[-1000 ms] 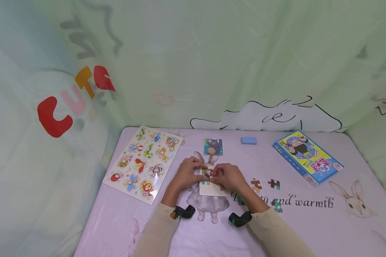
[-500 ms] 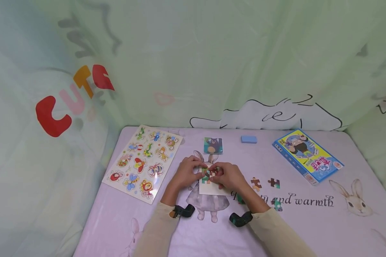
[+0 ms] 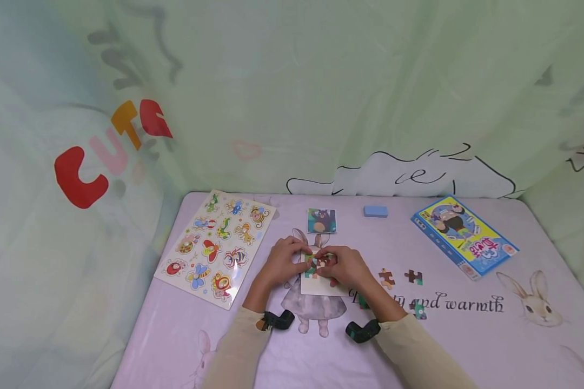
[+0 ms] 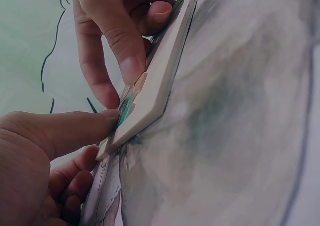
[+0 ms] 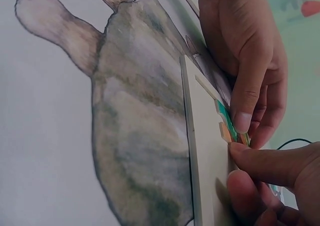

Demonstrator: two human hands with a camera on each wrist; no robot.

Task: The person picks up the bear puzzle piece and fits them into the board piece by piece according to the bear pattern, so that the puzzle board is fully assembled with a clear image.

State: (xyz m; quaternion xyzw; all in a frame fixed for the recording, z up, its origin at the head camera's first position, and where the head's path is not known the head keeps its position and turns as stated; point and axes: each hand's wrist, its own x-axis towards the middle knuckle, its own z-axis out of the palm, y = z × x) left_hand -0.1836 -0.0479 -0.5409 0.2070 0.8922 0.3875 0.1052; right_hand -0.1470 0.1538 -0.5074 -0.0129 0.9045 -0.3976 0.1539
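Note:
A small cream puzzle board (image 3: 323, 289) lies on the printed rabbit, with green and orange jigsaw pieces (image 4: 126, 108) in its upper left part. At its left edge my left hand (image 3: 282, 263) grips the board, thumb pressing on the pieces and fingers along the rim. My right hand (image 3: 349, 267) pinches a brown and red puzzle piece (image 3: 323, 261) between thumb and index finger, against the pieces on the board. In the right wrist view both thumbs nearly meet over the orange piece (image 5: 226, 132). Fingers hide much of the pieces.
Several loose puzzle pieces (image 3: 413, 277) lie right of my right forearm, some by the printed lettering. Behind the board are a bear picture card (image 3: 322, 221) and a blue block (image 3: 376, 211). An insect puzzle board (image 3: 216, 248) lies left, a blue-yellow box (image 3: 464, 236) right.
Over the last second my right fingers shift slightly on the held piece, closer to the others. My left hand keeps its place. The loose pieces stay put.

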